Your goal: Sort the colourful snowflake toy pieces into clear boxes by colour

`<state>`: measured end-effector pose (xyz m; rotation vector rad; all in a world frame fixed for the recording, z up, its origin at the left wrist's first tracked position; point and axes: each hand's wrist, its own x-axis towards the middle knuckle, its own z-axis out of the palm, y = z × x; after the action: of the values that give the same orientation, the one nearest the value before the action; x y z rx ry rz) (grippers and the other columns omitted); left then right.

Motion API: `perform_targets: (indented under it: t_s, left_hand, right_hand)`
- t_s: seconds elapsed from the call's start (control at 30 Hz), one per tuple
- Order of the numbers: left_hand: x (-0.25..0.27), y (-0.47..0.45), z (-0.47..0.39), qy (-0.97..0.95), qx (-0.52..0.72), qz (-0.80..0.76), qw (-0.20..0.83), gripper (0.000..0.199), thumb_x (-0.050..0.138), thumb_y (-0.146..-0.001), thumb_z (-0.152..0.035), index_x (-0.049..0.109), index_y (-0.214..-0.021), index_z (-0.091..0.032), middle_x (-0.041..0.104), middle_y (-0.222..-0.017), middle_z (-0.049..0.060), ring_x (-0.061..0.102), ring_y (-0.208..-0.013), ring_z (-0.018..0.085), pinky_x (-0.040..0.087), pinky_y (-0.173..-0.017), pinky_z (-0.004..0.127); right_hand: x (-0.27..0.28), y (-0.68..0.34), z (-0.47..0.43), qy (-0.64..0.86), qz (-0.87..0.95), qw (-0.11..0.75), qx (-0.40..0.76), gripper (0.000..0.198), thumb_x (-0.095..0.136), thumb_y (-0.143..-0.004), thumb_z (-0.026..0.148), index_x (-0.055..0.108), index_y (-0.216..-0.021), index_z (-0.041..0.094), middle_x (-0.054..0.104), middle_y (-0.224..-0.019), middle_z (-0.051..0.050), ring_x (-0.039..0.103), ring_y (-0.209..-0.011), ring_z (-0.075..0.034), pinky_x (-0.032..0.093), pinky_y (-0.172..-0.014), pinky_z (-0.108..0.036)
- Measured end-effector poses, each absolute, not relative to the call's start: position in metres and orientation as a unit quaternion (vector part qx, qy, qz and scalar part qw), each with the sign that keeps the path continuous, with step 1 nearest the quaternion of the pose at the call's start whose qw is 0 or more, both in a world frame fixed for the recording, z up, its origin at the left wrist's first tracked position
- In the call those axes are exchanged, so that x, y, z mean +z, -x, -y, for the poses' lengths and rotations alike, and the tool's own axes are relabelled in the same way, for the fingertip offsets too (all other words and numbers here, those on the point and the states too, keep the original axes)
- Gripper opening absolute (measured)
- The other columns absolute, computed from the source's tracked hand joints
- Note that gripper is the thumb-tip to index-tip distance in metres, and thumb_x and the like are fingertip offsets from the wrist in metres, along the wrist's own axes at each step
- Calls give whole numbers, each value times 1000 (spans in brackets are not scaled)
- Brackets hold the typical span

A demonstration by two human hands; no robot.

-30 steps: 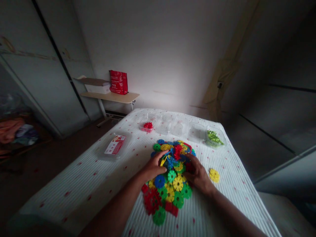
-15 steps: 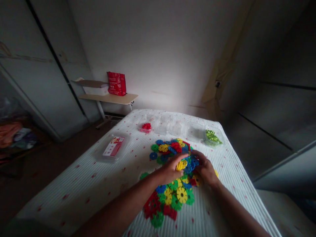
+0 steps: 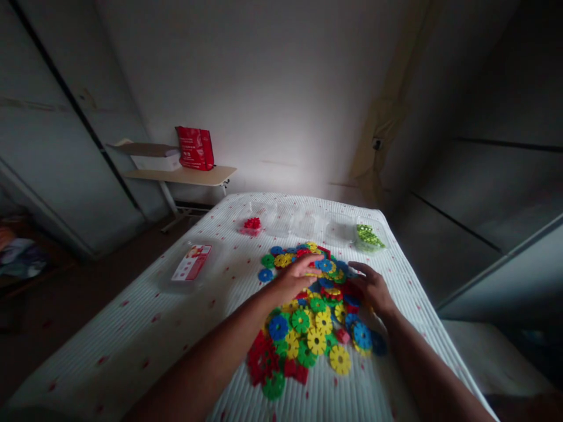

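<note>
A heap of interlocking plastic discs, notched round the rim and coloured yellow, green, blue and red, covers the middle of the quilted bedspread (image 3: 237,328). Over the left side of the heap is my left hand (image 3: 295,280), fingers stretched out to the right and apart. My right hand (image 3: 373,290) hovers at the heap's right edge, its fingers spread and slightly curved toward the left. Between the two hands lie loose discs, among them a blue disc (image 3: 325,265). Nearer to me are a yellow disc (image 3: 340,358) and a red cluster (image 3: 263,357).
Behind the heap stands a row of clear plastic boxes, including one with red pieces (image 3: 252,224) and one with green pieces (image 3: 369,236). A labelled clear container (image 3: 192,264) sits on the left. Beyond the bed, a side table (image 3: 193,176) bears a red bag (image 3: 195,147).
My hands have moved apart, and the discs gathered between them are now loose on the heap. Blue and yellow discs have spread toward the near right. The whole view has shifted slightly.
</note>
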<state>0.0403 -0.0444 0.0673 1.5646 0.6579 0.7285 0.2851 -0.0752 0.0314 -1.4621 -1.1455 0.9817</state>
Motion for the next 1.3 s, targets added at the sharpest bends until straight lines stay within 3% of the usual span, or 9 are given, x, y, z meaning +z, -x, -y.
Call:
perform_targets:
  t_s: [0.1, 0.23, 0.43, 0.57, 0.67, 0.87, 1.0, 1.17, 1.3]
  left_hand:
    - [63, -20, 20, -692, 364, -407, 471, 46, 48, -76, -18, 54, -122, -19, 62, -114, 9, 58, -104, 22, 46, -90, 36]
    - [52, 0, -7, -697, 363, -550, 284, 37, 54, -74, -21, 61, -111, -20, 64, -114, 6, 53, -112, 23, 37, -100, 36]
    - [37, -2, -21, -694, 316, -590, 264, 41, 54, -78, -46, 61, -111, -22, 65, -114, 8, 53, -113, 27, 35, -98, 37]
    - [33, -19, -19, -713, 304, -579, 251, 47, 52, -78, -52, 62, -111, -21, 63, -116, 11, 52, -113, 30, 33, -99, 39]
    - [33, -28, -13, -730, 290, -566, 248, 50, 54, -76, -51, 60, -114, -20, 62, -114, 11, 52, -111, 30, 35, -98, 38]
    - [34, -34, -6, -687, 311, -549, 361, 55, 62, -72, -38, 53, -122, -19, 58, -123, 10, 50, -115, 27, 36, -98, 35]
    - [37, -33, -2, -658, 321, -540, 416, 55, 61, -72, -29, 49, -124, -18, 63, -114, 8, 57, -104, 23, 43, -89, 32]
    - [45, -33, 10, -530, 316, -470, 631, 64, 57, -69, -20, 40, -130, -27, 65, -99, 3, 60, -78, 15, 46, -65, 27]
    - [45, -38, 16, -436, 365, -374, 733, 74, 60, -58, -8, 42, -127, -27, 62, -103, 4, 59, -78, 14, 44, -63, 24]
  right_hand:
    - [31, -284, 74, 627, 487, 495, 353, 45, 63, -66, 41, 61, -104, 17, 70, -77, -3, 65, -66, -19, 52, -58, -29]
    - [26, -282, 65, 643, 551, 466, 257, 52, 51, -76, 54, 60, -109, 15, 67, -105, -12, 65, -88, -24, 53, -70, -34]
    - [23, -267, 41, 673, 672, 297, 84, 53, 39, -85, 55, 52, -123, 20, 56, -125, -12, 49, -115, -31, 42, -91, -49]
    - [29, -251, 34, 666, 718, 191, 61, 50, 37, -87, 54, 47, -129, 28, 54, -128, -9, 49, -111, -33, 43, -84, -50]
    - [31, -240, 36, 636, 749, 180, 43, 52, 47, -83, 53, 49, -128, 26, 56, -122, -10, 50, -108, -31, 43, -86, -46]
    - [30, -223, 39, 588, 769, 228, 106, 63, 65, -72, 42, 48, -128, 19, 55, -122, -13, 50, -113, -29, 39, -96, -43]
    - [26, -218, 40, 554, 745, 317, 191, 68, 69, -67, 33, 45, -129, 20, 50, -128, -11, 49, -117, -27, 40, -99, -42]
    - [22, -214, 40, 519, 692, 406, 295, 70, 73, -57, 23, 50, -123, 20, 50, -127, -10, 46, -118, -26, 36, -102, -43]
    - [24, -208, 42, 477, 593, 460, 457, 69, 75, -56, 23, 51, -120, 22, 58, -117, -7, 55, -106, -24, 44, -92, -41]
